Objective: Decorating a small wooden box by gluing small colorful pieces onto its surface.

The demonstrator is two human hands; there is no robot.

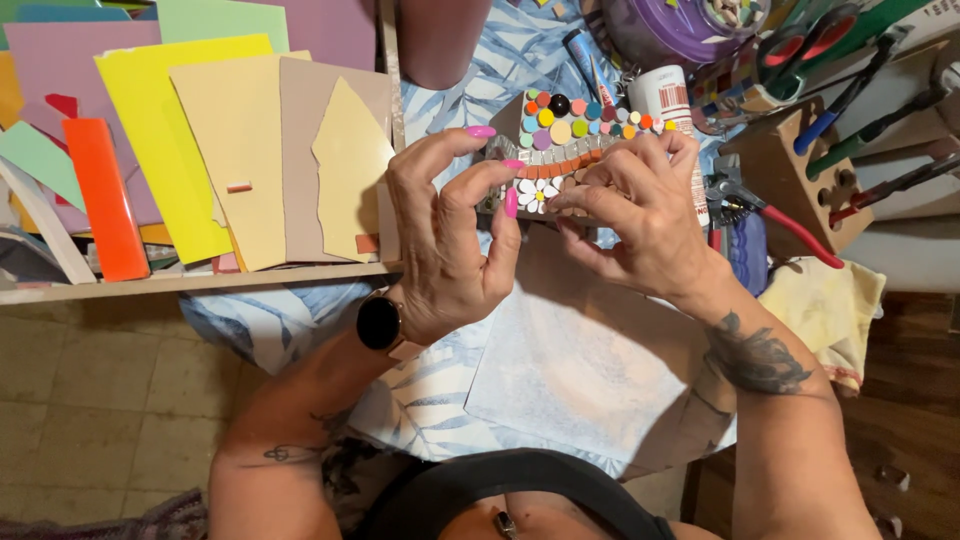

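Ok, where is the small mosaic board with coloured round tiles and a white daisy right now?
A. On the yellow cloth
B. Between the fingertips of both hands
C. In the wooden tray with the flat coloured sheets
B: the left hand and right hand both touch the mosaic board over the leaf-print cloth.

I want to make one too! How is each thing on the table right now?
mosaic piece: partly filled with coloured dots, held by both hands
left hand: fingertips pinching its edge
right hand: fingers resting on it
glue bottle: lying down
red-handled pliers: lying flat
coloured sheets: spread on the tray, overlapping
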